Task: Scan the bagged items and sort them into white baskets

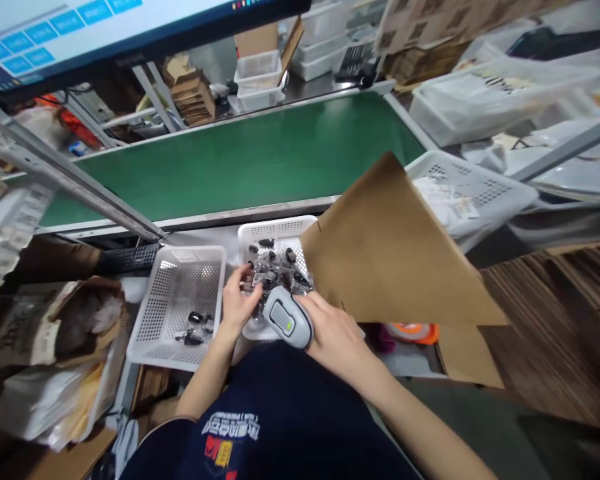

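My right hand is wrapped round a grey handheld barcode scanner, held above the near side of a white perforated basket. Several small black items in clear plastic bags lie in that basket. My left hand reaches in at its left side, fingers curled and touching the bagged items; whether one is pinched between them is hard to make out. To the left stands a second white basket with a few similar black bagged items at its near right.
A green conveyor belt runs behind the baskets. A large brown cardboard sheet leans over the right basket's edge. A monitor hangs at upper left. A black keyboard and an open carton sit left.
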Demonstrator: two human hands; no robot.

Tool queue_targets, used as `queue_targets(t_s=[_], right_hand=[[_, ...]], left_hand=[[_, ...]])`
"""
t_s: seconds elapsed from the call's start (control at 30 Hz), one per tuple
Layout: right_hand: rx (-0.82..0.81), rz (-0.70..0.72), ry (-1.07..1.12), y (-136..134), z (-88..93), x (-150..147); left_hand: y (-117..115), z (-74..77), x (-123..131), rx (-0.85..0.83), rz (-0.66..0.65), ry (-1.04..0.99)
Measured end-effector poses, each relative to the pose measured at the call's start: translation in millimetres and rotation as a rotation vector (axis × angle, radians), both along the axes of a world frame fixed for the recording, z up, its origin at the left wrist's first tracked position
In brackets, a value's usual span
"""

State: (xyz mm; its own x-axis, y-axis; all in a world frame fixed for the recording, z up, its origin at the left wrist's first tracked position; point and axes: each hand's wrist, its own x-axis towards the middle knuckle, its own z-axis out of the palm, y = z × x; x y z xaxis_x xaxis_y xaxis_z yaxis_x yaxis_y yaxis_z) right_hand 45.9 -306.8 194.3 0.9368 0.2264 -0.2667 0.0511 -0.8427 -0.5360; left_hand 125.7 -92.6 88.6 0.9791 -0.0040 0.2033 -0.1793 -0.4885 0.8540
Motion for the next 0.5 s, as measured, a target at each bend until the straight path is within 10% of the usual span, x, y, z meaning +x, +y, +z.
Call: queue_targets(t_s=[0.17,0.3,0.5], right_hand=[[0.146,-0.05,-0.155,-24.3,-10.4,-29.2],[0.303,-0.125,-0.195,-46.2,-28.6,-52.4],[0.352,-0.166,-0.125,-54.6,-54.1,-57.4]], left_hand=[[-11.3,-6.4,-2.1,0.035,-0.107,0.154],[29.9,-24.7,8.9,0.228,-0.211,0.141],[167.8,-65.5,9.3,0.492,0.417,0.563]])
